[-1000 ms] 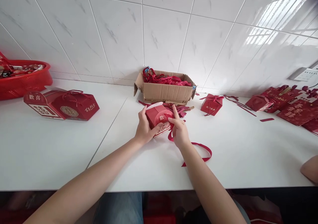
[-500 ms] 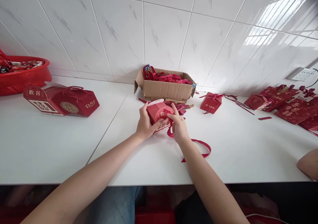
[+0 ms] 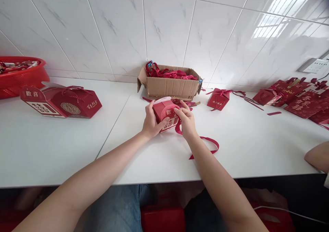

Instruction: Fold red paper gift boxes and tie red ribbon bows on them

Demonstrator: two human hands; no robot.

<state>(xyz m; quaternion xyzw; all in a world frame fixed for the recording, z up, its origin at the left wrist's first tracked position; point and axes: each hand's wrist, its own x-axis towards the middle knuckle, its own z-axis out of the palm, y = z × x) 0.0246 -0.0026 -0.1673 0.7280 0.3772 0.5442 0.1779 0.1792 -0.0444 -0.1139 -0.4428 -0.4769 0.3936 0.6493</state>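
A small red gift box [image 3: 164,110] with gold and cream characters is tilted between my hands above the white table. My left hand [image 3: 152,123] grips its left side, the thumb lying across the front face. At the box's right edge, my right hand [image 3: 187,121] pinches a dark red ribbon [image 3: 212,143] with thumb and forefinger. The ribbon hangs below that hand and curls onto the table to the right, partly hidden behind my wrist. Fingers cover the box's right side, so where the ribbon meets it cannot be seen.
A cardboard box [image 3: 171,88] of red ribbons stands against the tiled wall. Left are a larger red gift box [image 3: 79,103] and a red basket [image 3: 23,77]. Rightward sit a ribbon-tied box [image 3: 218,100] and several red bags [image 3: 300,103]. Another person's arm [image 3: 317,156] rests at the right edge.
My right fingers have shifted slightly and curled closer in at the box's right edge. The box stays in my left hand. The whole view has moved a little.
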